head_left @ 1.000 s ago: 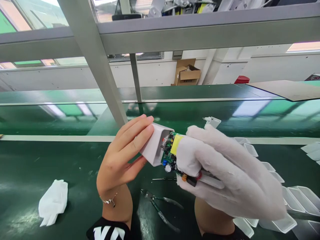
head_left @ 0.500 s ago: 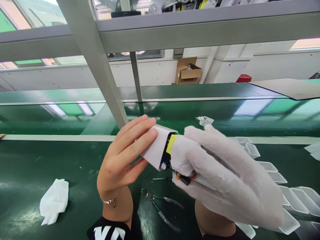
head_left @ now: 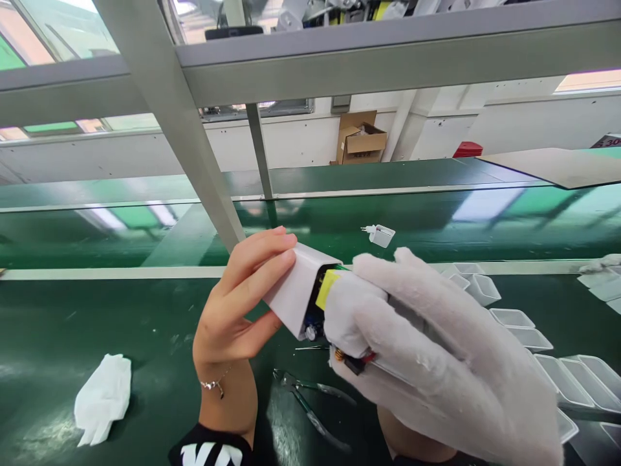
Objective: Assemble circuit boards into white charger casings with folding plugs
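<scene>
My bare left hand grips a white plastic housing by its far end, fingers on top and thumb below. The housing's open end faces right, tilted downward. My right hand, in a white glove, pinches a circuit board partly inside that open end. Yellow tape, a copper coil and a dark component show on the board; the rest is hidden by the housing and glove. On the bench below lie cutting pliers with dark green handles, and a thin metal tool, partly hidden.
A white glove lies at left. Clear plastic trays stand at right. Beyond the bench's pale edge, a small white plug-like part rests on the green belt. A metal post rises behind my left hand; a cardboard box sits farther back.
The view has shifted slightly. The white part on the belt has moved left. Both hands keep their hold on the housing and board, with little visible change between them.
</scene>
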`<move>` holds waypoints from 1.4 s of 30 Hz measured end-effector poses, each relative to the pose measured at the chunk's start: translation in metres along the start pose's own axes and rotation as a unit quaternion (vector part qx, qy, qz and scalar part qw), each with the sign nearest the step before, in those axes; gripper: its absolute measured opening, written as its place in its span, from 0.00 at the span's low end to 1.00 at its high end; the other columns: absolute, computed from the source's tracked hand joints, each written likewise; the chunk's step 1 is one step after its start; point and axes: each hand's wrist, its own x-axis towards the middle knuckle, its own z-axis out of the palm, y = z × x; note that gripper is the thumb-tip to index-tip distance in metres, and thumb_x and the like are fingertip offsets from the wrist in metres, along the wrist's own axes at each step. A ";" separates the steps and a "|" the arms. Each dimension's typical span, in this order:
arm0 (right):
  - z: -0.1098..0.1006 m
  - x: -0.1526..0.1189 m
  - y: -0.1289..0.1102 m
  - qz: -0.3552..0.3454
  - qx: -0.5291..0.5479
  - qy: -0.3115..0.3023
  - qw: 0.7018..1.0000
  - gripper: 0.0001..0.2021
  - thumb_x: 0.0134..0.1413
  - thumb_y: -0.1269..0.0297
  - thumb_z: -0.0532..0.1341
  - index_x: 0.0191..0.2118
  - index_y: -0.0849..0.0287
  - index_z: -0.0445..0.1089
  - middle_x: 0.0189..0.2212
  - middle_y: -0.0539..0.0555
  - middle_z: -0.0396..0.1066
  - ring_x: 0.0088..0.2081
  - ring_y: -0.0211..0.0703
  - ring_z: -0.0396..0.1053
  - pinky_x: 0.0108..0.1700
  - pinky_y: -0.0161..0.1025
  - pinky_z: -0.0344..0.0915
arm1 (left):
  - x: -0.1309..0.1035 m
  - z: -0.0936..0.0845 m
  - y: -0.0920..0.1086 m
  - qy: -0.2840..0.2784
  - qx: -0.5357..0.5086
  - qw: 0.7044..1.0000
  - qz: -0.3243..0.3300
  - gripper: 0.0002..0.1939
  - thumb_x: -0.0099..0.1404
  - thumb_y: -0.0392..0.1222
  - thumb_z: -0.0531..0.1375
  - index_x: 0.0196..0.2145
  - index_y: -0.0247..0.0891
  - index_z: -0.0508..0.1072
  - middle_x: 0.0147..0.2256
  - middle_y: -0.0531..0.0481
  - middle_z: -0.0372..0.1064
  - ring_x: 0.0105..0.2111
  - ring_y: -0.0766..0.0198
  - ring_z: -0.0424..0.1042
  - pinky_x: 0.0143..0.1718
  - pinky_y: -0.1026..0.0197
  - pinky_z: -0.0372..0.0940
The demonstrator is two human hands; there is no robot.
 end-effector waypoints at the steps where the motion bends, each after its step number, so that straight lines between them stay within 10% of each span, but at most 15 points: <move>1: 0.000 0.001 0.001 -0.004 0.005 -0.002 1.000 0.11 0.65 0.65 0.58 0.51 0.51 0.69 0.48 0.50 0.77 0.46 0.38 0.75 0.69 0.40 0.60 | 0.000 0.000 -0.001 0.002 -0.002 1.000 0.003 0.32 0.68 0.31 0.61 0.67 0.41 0.64 0.63 0.44 0.66 0.62 0.51 0.68 0.65 0.46 0.70; 29: -0.007 0.007 0.019 -0.100 0.041 0.010 0.994 0.12 0.63 0.71 0.58 0.51 0.58 0.70 0.46 0.57 0.80 0.50 0.39 0.78 0.64 0.39 0.70 | -0.002 0.001 0.001 0.036 -0.004 0.999 -0.005 0.31 0.68 0.34 0.62 0.67 0.44 0.65 0.58 0.42 0.69 0.58 0.51 0.71 0.61 0.48 0.70; 42: 0.003 0.006 -0.002 -0.008 0.038 0.032 0.999 0.15 0.59 0.74 0.58 0.50 0.55 0.71 0.47 0.52 0.78 0.43 0.37 0.76 0.68 0.42 0.65 | -0.003 -0.001 -0.001 0.045 0.021 0.999 -0.004 0.32 0.67 0.34 0.63 0.67 0.45 0.65 0.58 0.44 0.70 0.57 0.52 0.71 0.58 0.48 0.73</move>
